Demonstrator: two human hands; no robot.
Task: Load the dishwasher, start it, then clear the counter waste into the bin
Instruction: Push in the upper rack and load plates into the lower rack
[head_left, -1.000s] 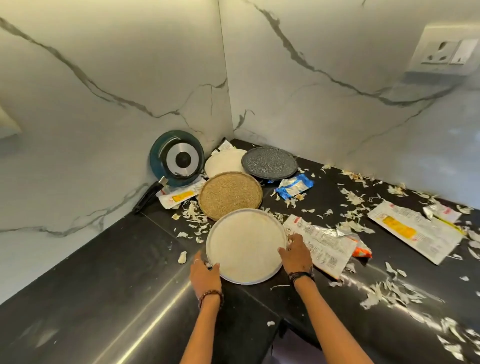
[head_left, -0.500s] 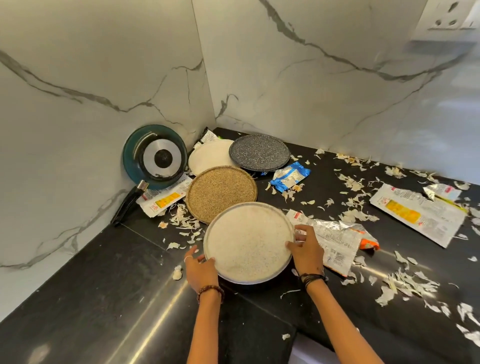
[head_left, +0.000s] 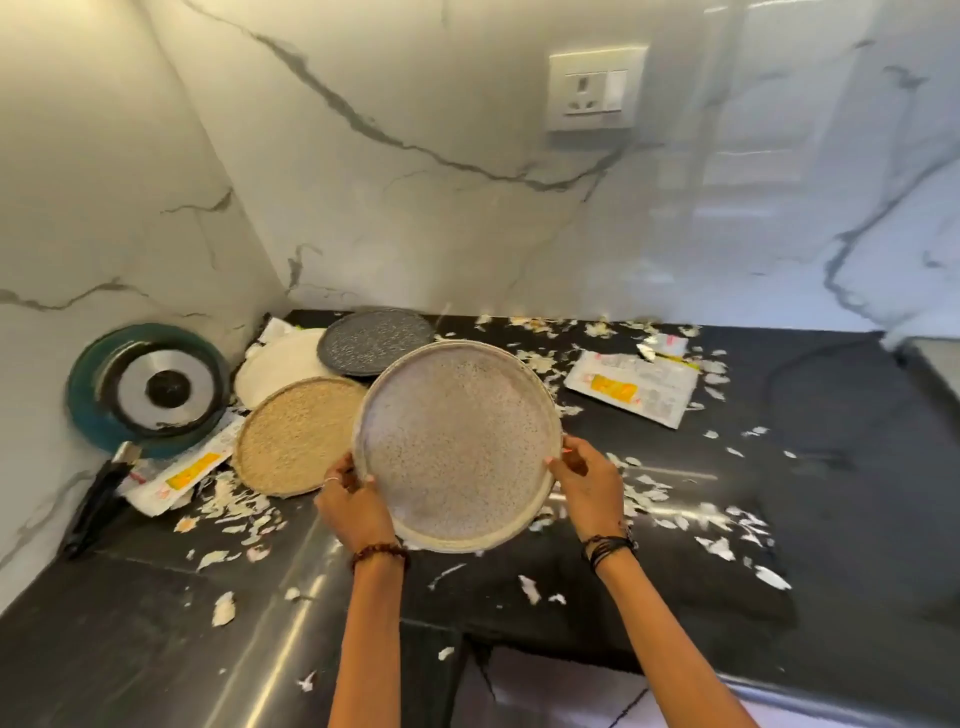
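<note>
A large speckled pale plate (head_left: 457, 441) is lifted off the black counter (head_left: 779, 519) and tilted toward me. My left hand (head_left: 353, 506) grips its lower left rim. My right hand (head_left: 587, 483) grips its right rim. Behind it on the counter lie a tan speckled plate (head_left: 296, 436), a white plate (head_left: 280, 364) and a dark grey plate (head_left: 374, 338). A teal pan (head_left: 150, 389) leans against the left wall, its black handle pointing down to the counter. Torn white scraps (head_left: 675, 499) and empty wrappers (head_left: 634, 387) litter the counter.
Marble walls meet in the corner behind the plates. A wall socket (head_left: 597, 88) sits high on the back wall. Another wrapper (head_left: 182, 473) lies under the pan's edge. The counter's front edge runs just below my forearms.
The pale plate lay flat on the counter between my hands; now both hands have raised it and tipped it up. My view has swung to the right and upward.
</note>
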